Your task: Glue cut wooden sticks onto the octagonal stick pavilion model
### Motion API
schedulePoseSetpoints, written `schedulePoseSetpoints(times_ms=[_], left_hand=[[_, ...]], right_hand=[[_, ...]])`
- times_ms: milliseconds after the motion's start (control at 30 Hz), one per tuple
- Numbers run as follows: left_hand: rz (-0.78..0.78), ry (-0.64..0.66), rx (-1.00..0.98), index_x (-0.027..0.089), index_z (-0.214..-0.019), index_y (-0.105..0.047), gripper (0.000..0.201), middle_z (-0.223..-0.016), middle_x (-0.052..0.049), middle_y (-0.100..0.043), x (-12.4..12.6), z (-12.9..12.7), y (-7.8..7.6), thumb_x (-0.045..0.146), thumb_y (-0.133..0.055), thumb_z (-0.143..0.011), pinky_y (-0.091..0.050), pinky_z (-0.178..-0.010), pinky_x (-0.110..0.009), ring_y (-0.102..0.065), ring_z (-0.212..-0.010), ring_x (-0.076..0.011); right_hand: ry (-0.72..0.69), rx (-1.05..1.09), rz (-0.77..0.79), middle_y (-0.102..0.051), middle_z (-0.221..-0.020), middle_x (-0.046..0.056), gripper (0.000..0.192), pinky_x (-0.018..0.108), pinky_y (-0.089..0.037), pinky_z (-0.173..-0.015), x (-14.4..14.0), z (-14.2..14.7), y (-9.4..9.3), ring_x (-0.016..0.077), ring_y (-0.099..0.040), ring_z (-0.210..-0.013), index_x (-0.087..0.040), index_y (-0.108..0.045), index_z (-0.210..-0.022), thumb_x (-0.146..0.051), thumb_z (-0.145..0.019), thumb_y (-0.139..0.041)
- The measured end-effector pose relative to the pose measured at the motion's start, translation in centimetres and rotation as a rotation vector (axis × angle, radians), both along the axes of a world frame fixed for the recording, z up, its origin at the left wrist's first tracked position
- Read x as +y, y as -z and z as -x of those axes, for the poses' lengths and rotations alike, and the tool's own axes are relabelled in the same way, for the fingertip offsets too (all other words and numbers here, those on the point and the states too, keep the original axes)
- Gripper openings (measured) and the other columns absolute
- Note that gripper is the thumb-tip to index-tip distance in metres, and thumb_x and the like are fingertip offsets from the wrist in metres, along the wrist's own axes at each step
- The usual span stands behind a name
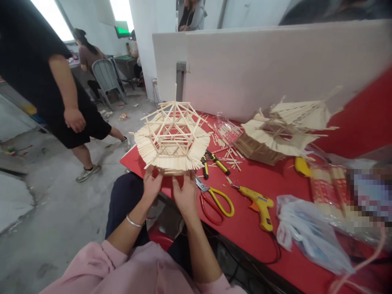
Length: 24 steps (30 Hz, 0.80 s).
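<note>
A pavilion model (173,162) built from thin wooden sticks stands at the near left corner of the red table. Its lower roof is a broad ring of sticks laid side by side, with an open stick frame and a spike on top. My left hand (152,185) grips the near left edge of its base, fingers partly hidden beneath the roof. On the near right side, my right hand (186,195) holds the same base, fingertips under the eaves. Scissors (216,202) with red and yellow handles lie beside my right hand, and yellow-black pliers (218,164) lie just behind them.
A yellow glue gun (260,204) with a cord lies on the red table (245,253). A second stick model (263,149), loose sticks (234,157), a plastic bag (309,232) and stick packets (324,183) lie to the right. A person in black (36,61) walks at left.
</note>
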<state>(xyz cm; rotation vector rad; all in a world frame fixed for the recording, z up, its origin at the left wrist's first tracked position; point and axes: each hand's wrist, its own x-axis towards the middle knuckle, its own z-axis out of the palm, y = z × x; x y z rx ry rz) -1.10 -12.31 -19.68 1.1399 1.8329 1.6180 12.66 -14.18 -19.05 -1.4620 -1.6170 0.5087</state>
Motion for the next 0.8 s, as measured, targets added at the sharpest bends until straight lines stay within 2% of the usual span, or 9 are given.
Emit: schedulePoseSetpoints(times_ms=[167, 300, 400, 533, 600, 700, 800], left_hand=[[0.043, 0.015, 0.101, 0.023, -0.068, -0.059, 0.019, -0.086, -0.006, -0.066, 0.3, -0.1, -0.2, 0.034, -0.074, -0.074, -0.043, -0.103, -0.046, -0.060, -0.104, -0.0284], [-0.026, 0.075, 0.141, 0.022, -0.072, -0.060, 0.013, -0.084, -0.004, -0.064, -0.1, -0.5, -0.6, 0.028, -0.072, -0.076, -0.046, -0.099, -0.043, -0.060, -0.100, -0.0260], [-0.069, 0.105, 0.160, 0.022, -0.080, -0.062, 0.010, -0.090, -0.005, -0.064, -0.4, -1.4, -0.5, 0.022, -0.070, -0.075, -0.045, -0.100, -0.045, -0.060, -0.101, -0.0264], [-0.057, 0.070, 0.140, 0.022, -0.087, -0.066, 0.018, -0.101, -0.008, -0.066, -0.7, -2.4, 0.1, 0.018, -0.071, -0.071, -0.039, -0.109, -0.051, -0.058, -0.112, -0.0306], [-0.068, 0.045, 0.101, 0.022, -0.090, -0.067, 0.020, -0.106, -0.008, -0.065, -1.0, -2.2, 0.4, 0.019, -0.072, -0.071, -0.039, -0.110, -0.049, -0.057, -0.117, -0.0299], [-0.121, -0.034, 0.014, 0.022, -0.100, -0.066, 0.027, -0.112, -0.007, -0.062, -0.9, -0.9, 0.5, 0.025, -0.072, -0.075, -0.046, -0.102, -0.041, -0.059, -0.112, -0.0249], [-0.163, -0.144, -0.054, 0.021, -0.112, -0.060, 0.028, -0.116, -0.007, -0.060, 0.7, 1.4, 0.3, 0.027, -0.061, -0.085, -0.046, -0.101, -0.036, -0.057, -0.112, -0.0198]], right_hand=[[-0.010, 0.054, 0.049, -0.036, -0.154, 0.029, 0.069, 0.057, -0.031, -0.116, -0.7, 1.5, 1.4, 0.0347, -0.031, -0.147, -0.003, -0.040, -0.146, -0.046, -0.093, -0.048], [-0.013, 0.096, 0.044, -0.037, -0.154, 0.027, 0.068, 0.057, -0.031, -0.116, -0.2, 1.3, 1.8, 0.0334, -0.033, -0.146, -0.006, -0.041, -0.147, -0.046, -0.092, -0.049], [-0.014, 0.110, 0.033, -0.043, -0.150, 0.025, 0.065, 0.058, -0.031, -0.116, 0.5, 0.8, 1.8, 0.0331, -0.034, -0.145, -0.007, -0.044, -0.145, -0.044, -0.091, -0.049], [-0.008, 0.109, 0.015, -0.044, -0.149, 0.026, 0.064, 0.057, -0.031, -0.116, 1.3, 0.2, 1.8, 0.0335, -0.036, -0.144, -0.006, -0.045, -0.143, -0.044, -0.091, -0.048], [-0.010, 0.104, 0.016, -0.043, -0.150, 0.026, 0.066, 0.057, -0.031, -0.116, 1.3, 0.1, 1.8, 0.0337, -0.035, -0.144, -0.007, -0.043, -0.144, -0.045, -0.091, -0.048], [-0.020, 0.101, 0.031, -0.038, -0.154, 0.025, 0.070, 0.056, -0.030, -0.116, 0.6, 0.2, 2.0, 0.0329, -0.030, -0.147, -0.009, -0.037, -0.149, -0.049, -0.091, -0.048], [-0.050, 0.139, 0.055, -0.030, -0.158, 0.025, 0.077, 0.054, -0.028, -0.118, -0.2, 0.4, 2.2, 0.0310, -0.026, -0.149, -0.007, -0.030, -0.152, -0.052, -0.092, -0.047]])
